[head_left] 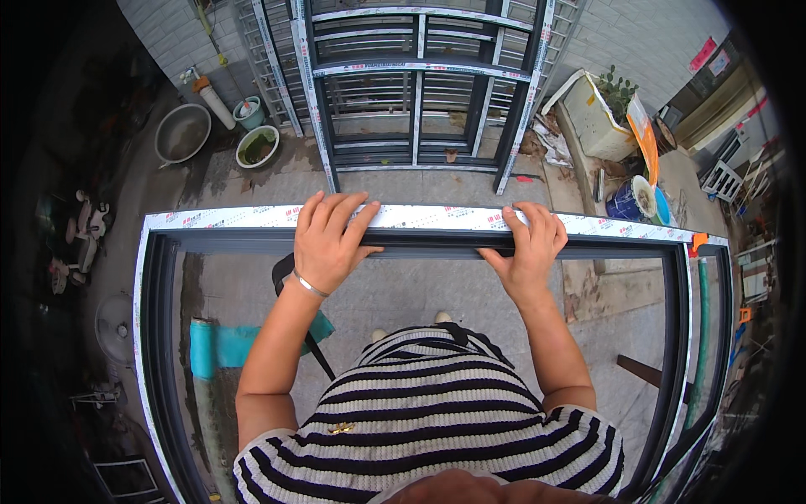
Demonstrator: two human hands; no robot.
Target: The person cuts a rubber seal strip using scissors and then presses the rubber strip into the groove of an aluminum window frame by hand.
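Note:
A large dark grey metal window frame (428, 217) surrounds me, its outer faces covered in white printed protective film. My left hand (327, 244), with a silver bracelet at the wrist, grips the far bar left of its middle. Farther right along the same bar, my right hand (531, 250) holds on in a similar way. On both hands the fingers lie over the filmed face and the thumbs press against the dark inner side. Near the frame's right corner sits a small orange piece (698, 241).
More filmed frames (420, 67) lean against metal railings ahead. Basins (183, 134) and a bowl (258, 147) stand at the far left. To the right are a planter (594, 118) and a blue bucket (625, 202). A teal roll (204, 349) and a fan (115, 328) lie left.

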